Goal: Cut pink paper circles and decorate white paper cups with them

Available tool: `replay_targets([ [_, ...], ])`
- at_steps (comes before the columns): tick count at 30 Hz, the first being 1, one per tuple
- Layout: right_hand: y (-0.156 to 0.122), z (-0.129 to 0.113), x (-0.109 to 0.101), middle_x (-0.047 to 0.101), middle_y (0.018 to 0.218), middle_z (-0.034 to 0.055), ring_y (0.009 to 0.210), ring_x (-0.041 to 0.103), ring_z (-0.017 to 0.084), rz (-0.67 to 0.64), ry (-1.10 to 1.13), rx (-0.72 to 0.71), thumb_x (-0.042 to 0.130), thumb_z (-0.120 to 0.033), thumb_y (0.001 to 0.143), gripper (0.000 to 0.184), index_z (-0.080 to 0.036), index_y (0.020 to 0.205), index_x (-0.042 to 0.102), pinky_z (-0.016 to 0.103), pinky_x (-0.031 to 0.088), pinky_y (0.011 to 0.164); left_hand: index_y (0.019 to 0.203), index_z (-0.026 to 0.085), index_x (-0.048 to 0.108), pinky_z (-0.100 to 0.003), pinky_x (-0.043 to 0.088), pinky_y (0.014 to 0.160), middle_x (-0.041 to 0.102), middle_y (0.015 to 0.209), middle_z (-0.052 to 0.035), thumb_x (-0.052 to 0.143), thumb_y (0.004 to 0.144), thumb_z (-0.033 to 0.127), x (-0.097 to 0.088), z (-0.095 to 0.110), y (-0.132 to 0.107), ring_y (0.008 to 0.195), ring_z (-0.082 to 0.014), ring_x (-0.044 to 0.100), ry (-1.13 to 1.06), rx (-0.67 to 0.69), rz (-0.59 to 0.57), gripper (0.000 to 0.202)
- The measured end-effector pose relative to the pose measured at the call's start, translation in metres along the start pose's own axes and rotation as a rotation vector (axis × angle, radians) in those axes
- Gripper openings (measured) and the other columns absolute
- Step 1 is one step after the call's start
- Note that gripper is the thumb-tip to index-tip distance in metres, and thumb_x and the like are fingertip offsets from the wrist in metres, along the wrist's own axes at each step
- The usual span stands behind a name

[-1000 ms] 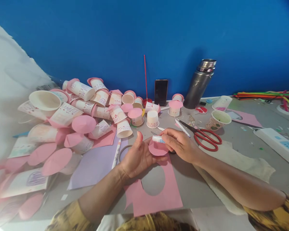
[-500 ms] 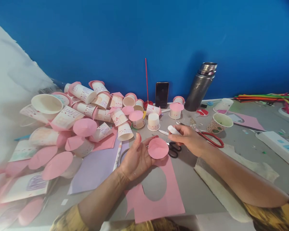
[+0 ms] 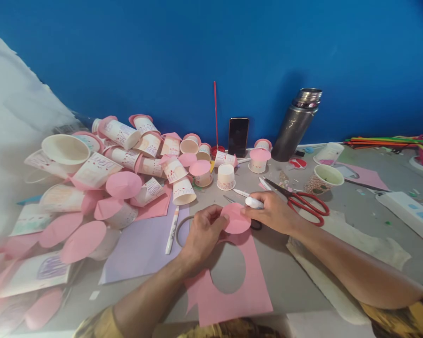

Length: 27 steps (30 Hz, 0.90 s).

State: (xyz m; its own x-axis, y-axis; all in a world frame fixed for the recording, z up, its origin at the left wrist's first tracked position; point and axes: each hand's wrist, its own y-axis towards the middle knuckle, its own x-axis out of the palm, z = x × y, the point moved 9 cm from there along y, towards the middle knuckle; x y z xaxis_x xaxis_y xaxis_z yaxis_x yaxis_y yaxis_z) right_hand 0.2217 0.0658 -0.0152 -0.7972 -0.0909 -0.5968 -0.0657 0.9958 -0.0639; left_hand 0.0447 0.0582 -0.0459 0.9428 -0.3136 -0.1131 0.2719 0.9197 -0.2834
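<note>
Between the thumb and fingers of my left hand (image 3: 205,231) is a round pink paper disc (image 3: 237,220), held at its left edge. My right hand (image 3: 274,212) is closed around a small white tube (image 3: 254,203), perhaps glue; its fingertips touch the disc's right edge. Below the disc lies a pink sheet (image 3: 238,303) with a round hole cut out. Dark-handled scissors (image 3: 256,225) are mostly hidden behind the disc and my right hand. Just beyond my hands, a white paper cup (image 3: 226,177) stands upside down.
Decorated paper cups with pink paper brims (image 3: 123,185) pile up at left. Nearby are purple paper (image 3: 141,249) and a marker (image 3: 172,230). Red-handled scissors (image 3: 308,204), a patterned cup (image 3: 322,179), a steel flask (image 3: 296,126) and a power strip (image 3: 411,213) lie right; a phone (image 3: 238,136) leans on the wall.
My left hand has turned from lying palm up under the disc to pinching its edge. My right hand, with the white tube, has come to the disc's right edge.
</note>
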Motion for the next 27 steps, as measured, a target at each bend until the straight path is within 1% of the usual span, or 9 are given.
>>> replay_targets([
  [3,-0.001,-0.001,-0.002,0.049,0.06,-0.0044,0.062,0.043,0.014,-0.001,0.018,-0.008,0.067,-0.049,0.078,0.034,-0.02,0.064,0.055,0.026,0.032,0.057,0.065,0.019,0.059,-0.023,0.038,0.051,0.052,0.054,0.0038,0.06,0.085,0.033,-0.007,0.004,-0.001,0.053,-0.0117,0.05,0.168,0.02,0.075,0.024],
  [7,-0.003,-0.007,-0.002,0.061,0.065,-0.0014,0.065,0.051,0.017,-0.001,0.032,-0.039,0.068,-0.054,0.08,0.035,-0.02,0.075,0.069,0.027,0.037,0.06,0.06,0.019,0.055,-0.024,0.032,0.05,0.048,0.052,0.0045,0.055,0.085,0.03,-0.011,0.01,-0.003,0.05,-0.0108,0.044,0.298,0.098,0.143,0.027],
  [10,-0.006,-0.008,0.008,0.065,0.066,-0.0005,0.063,0.053,0.017,-0.024,-0.096,-0.044,0.073,-0.047,0.077,0.025,-0.022,0.076,0.073,0.027,0.036,0.059,0.062,0.019,0.059,-0.025,0.031,0.052,0.052,0.056,0.0036,0.054,0.087,0.032,-0.006,0.014,-0.005,0.053,-0.0113,0.045,0.392,0.196,0.141,0.028],
  [14,-0.01,-0.008,0.017,0.068,0.065,0.0009,0.063,0.054,0.017,0.002,-0.268,-0.073,0.071,-0.031,0.076,0.009,-0.025,0.07,0.074,0.028,0.034,0.06,0.061,0.019,0.059,-0.026,0.03,0.053,0.052,0.055,0.0033,0.054,0.089,0.035,0.003,0.016,-0.007,0.051,-0.0107,0.041,0.498,0.268,0.104,0.032],
  [16,-0.01,-0.007,0.019,0.068,0.064,0.0005,0.063,0.054,0.017,0.009,-0.29,-0.076,0.069,-0.027,0.075,0.008,-0.025,0.069,0.073,0.028,0.034,0.06,0.06,0.019,0.058,-0.026,0.029,0.053,0.051,0.053,0.0036,0.053,0.089,0.034,0.005,0.016,-0.007,0.05,-0.0105,0.039,0.514,0.273,0.088,0.033],
  [18,-0.01,-0.006,0.017,0.068,0.065,-0.0001,0.063,0.054,0.017,-0.003,-0.261,-0.064,0.069,-0.028,0.076,0.008,-0.024,0.07,0.073,0.028,0.034,0.059,0.059,0.02,0.057,-0.026,0.029,0.054,0.05,0.053,0.0039,0.053,0.088,0.032,0.004,0.017,-0.008,0.051,-0.0107,0.039,0.506,0.273,0.094,0.031],
  [20,-0.009,-0.007,0.013,0.068,0.068,-0.0007,0.064,0.054,0.016,-0.036,-0.164,-0.064,0.069,-0.033,0.078,0.012,-0.023,0.074,0.073,0.027,0.036,0.059,0.059,0.02,0.055,-0.026,0.029,0.054,0.051,0.054,0.0041,0.054,0.086,0.029,-0.001,0.017,-0.007,0.052,-0.011,0.041,0.484,0.251,0.116,0.028],
  [23,-0.005,-0.01,0.001,0.065,0.066,-0.0016,0.063,0.053,0.015,-0.071,0.001,-0.082,0.069,-0.045,0.082,0.025,-0.021,0.079,0.073,0.026,0.037,0.059,0.06,0.02,0.055,-0.026,0.03,0.053,0.051,0.052,0.0047,0.054,0.086,0.028,-0.006,0.014,-0.006,0.052,-0.0113,0.044,0.425,0.17,0.114,0.026],
  [27,-0.001,-0.01,-0.015,0.062,0.066,-0.0016,0.064,0.051,0.015,-0.022,0.031,-0.086,0.07,-0.051,0.082,0.033,-0.019,0.077,0.073,0.026,0.037,0.06,0.066,0.02,0.062,-0.025,0.033,0.052,0.053,0.05,0.0048,0.056,0.089,0.033,-0.006,0.012,-0.005,0.05,-0.0121,0.047,0.373,0.126,0.095,0.027],
])
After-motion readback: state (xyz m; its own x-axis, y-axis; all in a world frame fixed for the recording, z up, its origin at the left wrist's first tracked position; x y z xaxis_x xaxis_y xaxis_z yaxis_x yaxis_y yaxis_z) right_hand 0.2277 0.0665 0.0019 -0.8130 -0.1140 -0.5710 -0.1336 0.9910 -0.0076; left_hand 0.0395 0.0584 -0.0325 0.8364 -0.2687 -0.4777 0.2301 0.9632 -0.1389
